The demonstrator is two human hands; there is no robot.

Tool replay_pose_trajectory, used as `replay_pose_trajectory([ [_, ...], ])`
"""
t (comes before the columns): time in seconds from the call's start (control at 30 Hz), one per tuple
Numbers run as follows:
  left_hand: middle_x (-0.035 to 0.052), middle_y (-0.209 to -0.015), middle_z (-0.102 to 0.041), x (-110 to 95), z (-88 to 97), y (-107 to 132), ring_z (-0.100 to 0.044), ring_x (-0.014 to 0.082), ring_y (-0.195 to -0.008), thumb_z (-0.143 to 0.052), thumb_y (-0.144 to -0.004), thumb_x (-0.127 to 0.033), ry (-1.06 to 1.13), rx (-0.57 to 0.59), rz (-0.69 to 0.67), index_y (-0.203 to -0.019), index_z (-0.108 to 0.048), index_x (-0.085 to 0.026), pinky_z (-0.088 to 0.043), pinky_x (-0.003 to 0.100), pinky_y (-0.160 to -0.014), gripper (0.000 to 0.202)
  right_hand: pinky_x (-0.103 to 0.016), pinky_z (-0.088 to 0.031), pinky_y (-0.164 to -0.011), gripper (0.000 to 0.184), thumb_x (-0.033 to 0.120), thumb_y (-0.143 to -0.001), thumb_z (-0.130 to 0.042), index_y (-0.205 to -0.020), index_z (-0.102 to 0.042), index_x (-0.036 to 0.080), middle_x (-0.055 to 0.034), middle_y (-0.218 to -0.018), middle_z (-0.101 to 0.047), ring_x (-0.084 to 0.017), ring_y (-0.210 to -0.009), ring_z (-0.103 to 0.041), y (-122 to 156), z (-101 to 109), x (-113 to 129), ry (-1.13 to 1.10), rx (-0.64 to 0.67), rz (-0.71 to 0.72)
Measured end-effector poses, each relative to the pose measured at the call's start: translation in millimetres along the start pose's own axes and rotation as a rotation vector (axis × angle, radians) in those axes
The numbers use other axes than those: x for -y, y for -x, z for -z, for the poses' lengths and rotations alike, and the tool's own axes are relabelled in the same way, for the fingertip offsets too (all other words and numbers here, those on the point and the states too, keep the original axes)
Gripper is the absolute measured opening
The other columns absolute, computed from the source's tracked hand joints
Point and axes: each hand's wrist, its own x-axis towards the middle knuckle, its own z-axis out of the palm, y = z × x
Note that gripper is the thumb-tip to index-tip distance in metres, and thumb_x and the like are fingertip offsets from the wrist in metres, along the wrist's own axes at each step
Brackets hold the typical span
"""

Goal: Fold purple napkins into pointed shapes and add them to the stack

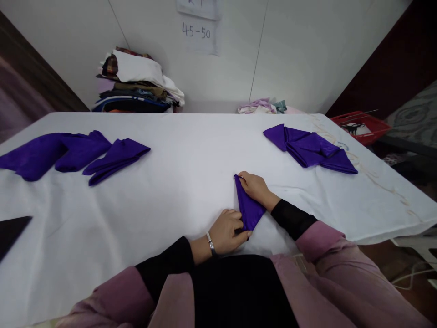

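Note:
A small purple cloth [248,207], folded into a narrow pointed shape, lies on the white table cover [184,182] just in front of me. My left hand [228,231], with a bracelet on its wrist, pinches the cloth's near end. My right hand [255,187] rests on the cloth's far tip, its fingers closed on the fabric. Both forearms are in black sleeves under pink cuffs.
Several purple cloths [73,152] lie loosely at the left, and a pile of folded purple cloths [309,148] sits at the right. A stack of mixed fabrics [136,84] stands against the wall. A red basket [362,125] is beyond the table's right edge.

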Motion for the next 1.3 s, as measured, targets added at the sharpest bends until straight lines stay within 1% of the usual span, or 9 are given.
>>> replay_pose_trajectory([
  [0.13,0.0007,-0.072,-0.053,-3.0,-0.3,3.0,-0.047,0.0157,-0.073,-0.063,-0.072,-0.053,-0.042,0.010,0.027,-0.057,-0.050,-0.017,-0.035,0.034,-0.072,0.041,-0.027,-0.035,-0.067,0.023,0.029,-0.095,-0.035,-0.107,-0.053,0.022,-0.0054,-0.098,-0.068,-0.019,-0.085,-0.061,-2.2,-3.7,-2.2,0.005,-0.005,0.020],
  [0.33,0.0024,-0.076,-0.055,-4.9,-5.4,6.8,-0.048,0.0173,-0.076,-0.059,-0.074,-0.027,-0.146,0.003,0.033,-0.060,-0.050,-0.019,-0.036,0.035,-0.070,0.019,-0.028,-0.038,-0.073,0.024,0.030,-0.096,-0.035,-0.103,-0.055,0.020,-0.0064,-0.101,-0.065,-0.020,-0.093,-0.058,-3.0,-5.6,-2.8,0.045,-0.008,0.012],
  [0.47,0.0031,-0.077,-0.056,-4.2,-6.0,8.8,-0.049,0.0174,-0.075,-0.054,-0.078,-0.026,-0.134,-0.014,0.018,-0.060,-0.050,-0.019,-0.038,0.035,-0.069,0.019,-0.029,-0.039,-0.078,0.024,0.032,-0.095,-0.036,-0.103,-0.056,0.019,-0.0093,-0.106,-0.061,-0.021,-0.101,-0.054,-3.2,-4.6,-3.3,0.080,-0.024,-0.001],
  [0.7,0.0026,-0.075,-0.056,-3.1,-4.2,16.9,-0.051,0.0165,-0.075,-0.050,-0.077,-0.019,-0.134,-0.096,0.038,-0.060,-0.050,-0.019,-0.041,0.033,-0.071,0.017,-0.031,-0.040,-0.078,0.025,0.029,-0.096,-0.034,-0.102,-0.056,0.018,-0.0118,-0.106,-0.061,-0.023,-0.100,-0.054,-5.4,-2.6,0.6,0.099,0.041,-0.039],
  [0.93,0.0035,-0.083,-0.059,19.2,23.1,42.3,-0.054,0.0164,-0.080,-0.050,-0.075,-0.016,-0.097,-0.180,0.177,-0.062,-0.050,-0.019,-0.044,0.032,-0.076,0.014,-0.030,-0.040,-0.074,0.021,0.027,-0.095,-0.036,-0.096,-0.056,0.019,-0.0100,-0.102,-0.062,-0.022,-0.095,-0.055,1.4,-5.0,0.4,0.096,0.013,-0.076],
  [1.1,0.0015,-0.075,-0.056,31.4,46.5,54.7,-0.054,0.0157,-0.073,-0.050,-0.076,-0.019,-0.111,-0.171,0.315,-0.061,-0.048,-0.020,-0.045,0.031,-0.069,0.015,-0.029,-0.038,-0.073,0.020,0.028,-0.094,-0.037,-0.094,-0.056,0.019,-0.0088,-0.100,-0.063,-0.020,-0.092,-0.056,4.2,-5.1,-0.7,0.075,-0.010,-0.052],
  [1.17,0.0014,-0.079,-0.058,28.4,49.6,54.1,-0.056,0.0167,-0.076,-0.051,-0.074,-0.019,-0.122,-0.212,0.337,-0.071,-0.053,-0.020,-0.046,0.032,-0.071,0.004,-0.029,-0.038,-0.073,0.020,0.028,-0.094,-0.037,-0.094,-0.056,0.019,-0.0087,-0.099,-0.063,-0.020,-0.092,-0.056,4.4,-5.4,-0.6,0.072,-0.018,-0.052],
  [1.23,0.0038,-0.095,-0.061,20.8,48.3,50.8,-0.058,0.0195,-0.088,-0.053,-0.073,-0.018,-0.143,-0.288,0.298,-0.091,-0.057,-0.021,-0.047,0.037,-0.080,0.018,-0.029,-0.038,-0.073,0.020,0.028,-0.094,-0.038,-0.094,-0.056,0.020,-0.0083,-0.099,-0.063,-0.020,-0.091,-0.056,4.5,-5.9,-0.6,0.072,-0.030,-0.052],
  [1.3,0.0059,-0.113,-0.059,11.6,43.9,46.4,-0.055,0.0222,-0.103,-0.052,-0.073,-0.015,-0.167,-0.340,0.224,-0.108,-0.055,-0.022,-0.045,0.040,-0.090,0.036,-0.029,-0.038,-0.072,0.020,0.028,-0.094,-0.038,-0.093,-0.057,0.020,-0.0077,-0.098,-0.063,-0.020,-0.091,-0.056,4.7,-6.6,-0.9,0.071,-0.040,-0.054],
])
